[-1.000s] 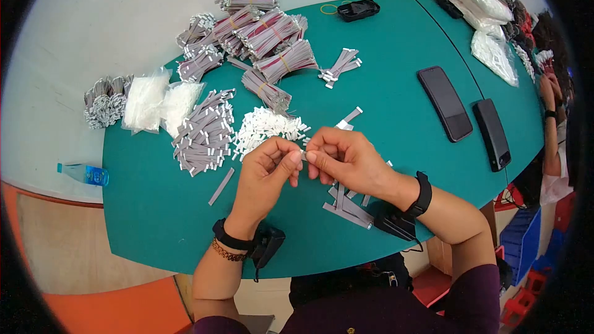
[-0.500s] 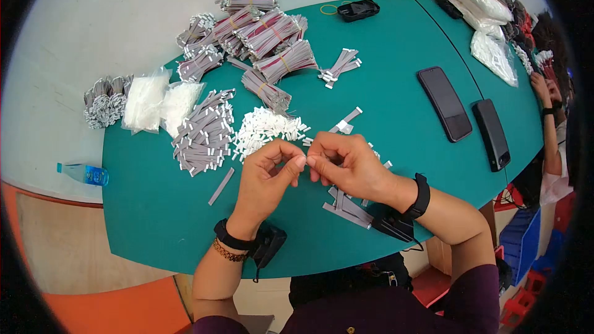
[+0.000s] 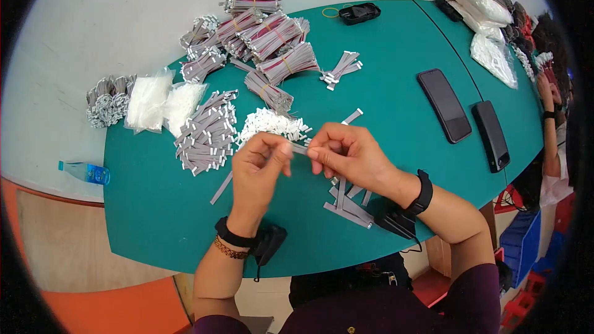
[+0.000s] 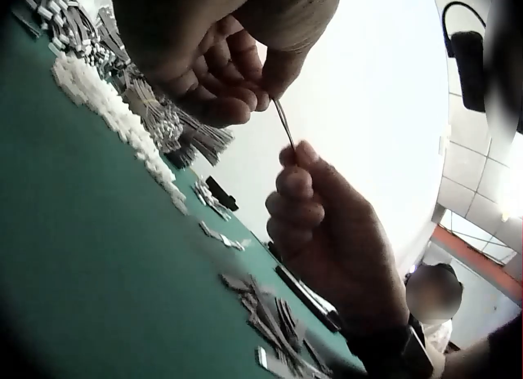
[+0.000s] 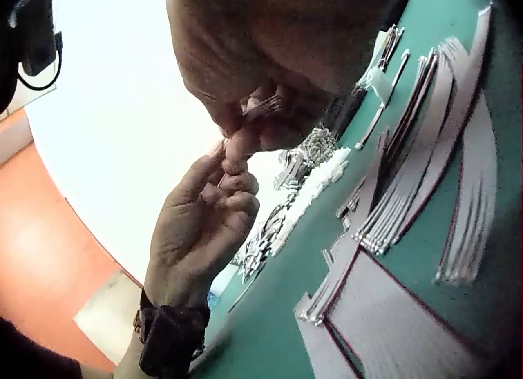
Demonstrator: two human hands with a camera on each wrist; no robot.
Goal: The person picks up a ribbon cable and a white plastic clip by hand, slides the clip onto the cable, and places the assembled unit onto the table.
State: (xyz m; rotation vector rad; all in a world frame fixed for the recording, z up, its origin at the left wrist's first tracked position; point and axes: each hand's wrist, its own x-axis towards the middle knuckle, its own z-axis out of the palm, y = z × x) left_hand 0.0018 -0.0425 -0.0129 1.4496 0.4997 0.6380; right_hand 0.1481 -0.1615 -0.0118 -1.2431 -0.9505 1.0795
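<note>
A short grey ribbon cable (image 3: 299, 148) spans the gap between my two hands above the table. My left hand (image 3: 255, 170) pinches one end between thumb and forefinger, and my right hand (image 3: 351, 156) pinches the other. Seen edge-on in the left wrist view, the cable (image 4: 283, 122) looks like a thin line. Both of its ends are hidden by fingertips. Just beyond the hands lies a heap of small white connector housings (image 3: 272, 124). Several loose grey ribbon cables (image 3: 348, 211) lie under the right wrist, larger in the right wrist view.
Left of the housings is a pile of ribbon cables with white ends (image 3: 207, 130). Banded cable bundles (image 3: 272, 36) are stacked behind. Clear bags of white parts (image 3: 148, 102) and a bottle (image 3: 90, 173) stand left; a phone (image 3: 444, 105) lies right. Another person's hands (image 3: 548, 89) show far right.
Earlier my fingertips met closely over a small white piece. Now the left hand has shifted left, and a length of grey ribbon cable shows between the hands.
</note>
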